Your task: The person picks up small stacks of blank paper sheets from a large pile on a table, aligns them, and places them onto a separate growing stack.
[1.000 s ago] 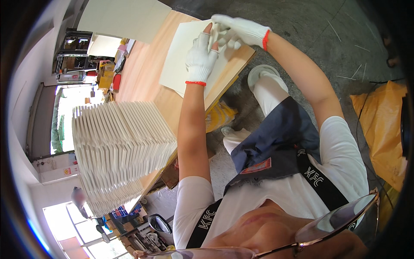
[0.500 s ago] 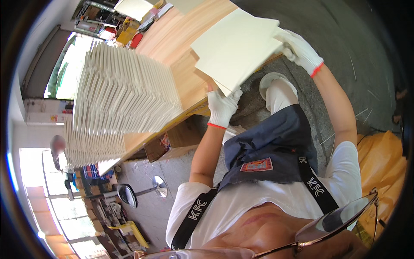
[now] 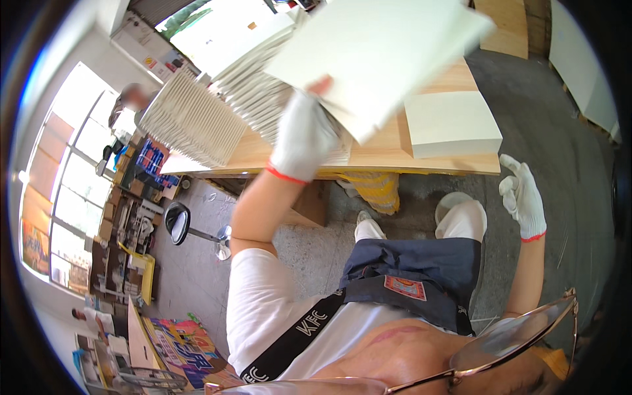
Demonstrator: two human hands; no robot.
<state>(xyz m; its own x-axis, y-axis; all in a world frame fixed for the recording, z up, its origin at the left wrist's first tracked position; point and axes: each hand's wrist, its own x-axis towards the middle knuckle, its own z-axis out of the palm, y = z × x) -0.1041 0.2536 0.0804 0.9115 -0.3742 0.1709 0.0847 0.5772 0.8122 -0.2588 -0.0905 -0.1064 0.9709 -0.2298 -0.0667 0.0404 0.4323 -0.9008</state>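
My left hand point(image 3: 304, 138), in a white knit glove with a red cuff, is raised over the table and grips a batch of white paper sheets point(image 3: 375, 59) by its near edge. The thumb lies on top of the sheets; their far right edge is blurred by motion. My right hand point(image 3: 525, 201), gloved the same way, hangs beyond the table's right corner with its fingers apart and nothing in it. Nearest to it, a squared stack of white sheets point(image 3: 454, 122) lies on the table's right end.
Tall ridged piles of white sheets point(image 3: 194, 118) stand on the left of the wooden table point(image 3: 388, 158). A round-based stand point(image 3: 222, 243) with a black-rimmed top is on the floor at left. Another person point(image 3: 128, 108) is behind the piles. A yellow bundle point(image 3: 375, 191) sits under the table.
My left hand has lifted the sheets up and away from the table's edge. My right hand has let go of them and moved down to the right. The view has turned.
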